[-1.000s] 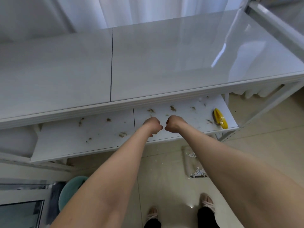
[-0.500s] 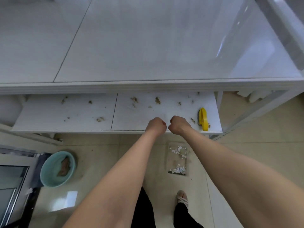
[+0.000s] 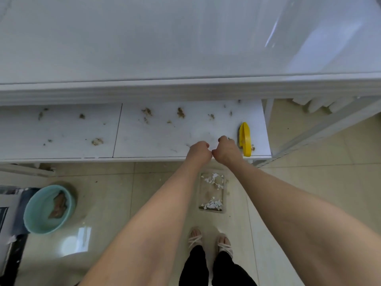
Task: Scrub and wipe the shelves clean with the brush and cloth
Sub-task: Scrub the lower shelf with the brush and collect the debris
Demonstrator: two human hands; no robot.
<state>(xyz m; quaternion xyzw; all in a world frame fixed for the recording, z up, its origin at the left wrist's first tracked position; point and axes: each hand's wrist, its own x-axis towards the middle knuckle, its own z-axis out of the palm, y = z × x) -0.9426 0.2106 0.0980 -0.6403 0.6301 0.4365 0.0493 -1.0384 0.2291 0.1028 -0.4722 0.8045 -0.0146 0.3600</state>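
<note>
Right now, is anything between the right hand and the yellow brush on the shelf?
Nothing visible. The right hand is just left of the yellow brush, with only a sliver of shelf between.

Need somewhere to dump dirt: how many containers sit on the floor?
2: a teal basin at far left, a clear tray near centre. Others may hide under the shelf.

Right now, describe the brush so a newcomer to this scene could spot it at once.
Under the big white top runs a lower shelf speckled with brown dirt. At its right end, just right of the right hand, lies the brush. It is the only bright yellow thing there, long and narrow among the small specks.
</note>
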